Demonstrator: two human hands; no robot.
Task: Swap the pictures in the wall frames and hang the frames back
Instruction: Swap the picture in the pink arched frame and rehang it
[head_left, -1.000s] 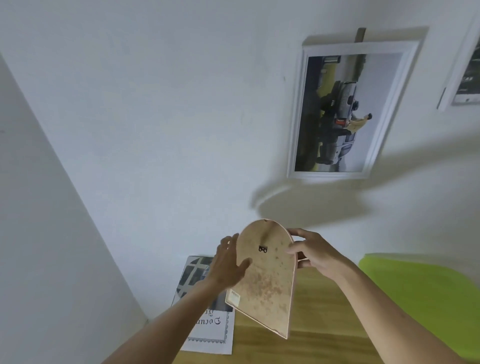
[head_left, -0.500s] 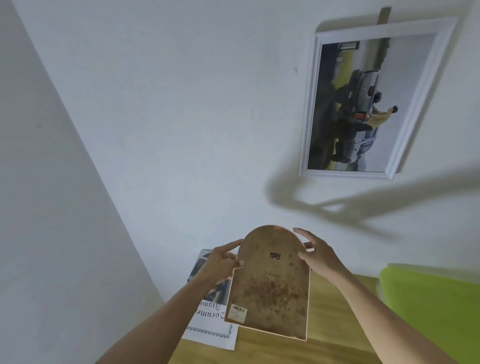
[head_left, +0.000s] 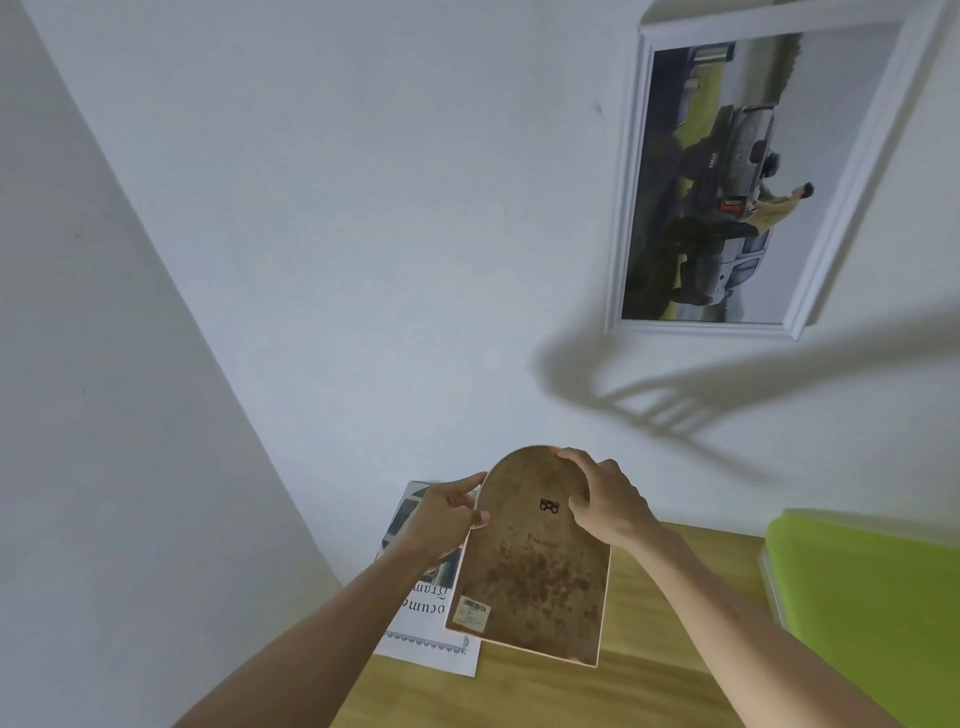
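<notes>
I hold an arch-topped frame (head_left: 530, 571) with its stained brown back toward me, above the wooden table. A small black hanger sits near its top and a barcode sticker at its lower left. My left hand (head_left: 444, 517) pinches its left edge. My right hand (head_left: 605, 501) grips its curved top right, fingers over the back. A white-framed picture of a truck and a person (head_left: 717, 176) hangs tilted on the wall at upper right.
A printed sheet with ornate lettering (head_left: 431, 623) lies on the wooden table (head_left: 649, 675) under the frame. A lime green chair (head_left: 872, 587) stands at the right. White walls meet in a corner at the left.
The view has come closer to the wall. The arched frame turned more square to me, and my right hand slid up from its side edge onto its curved top.
</notes>
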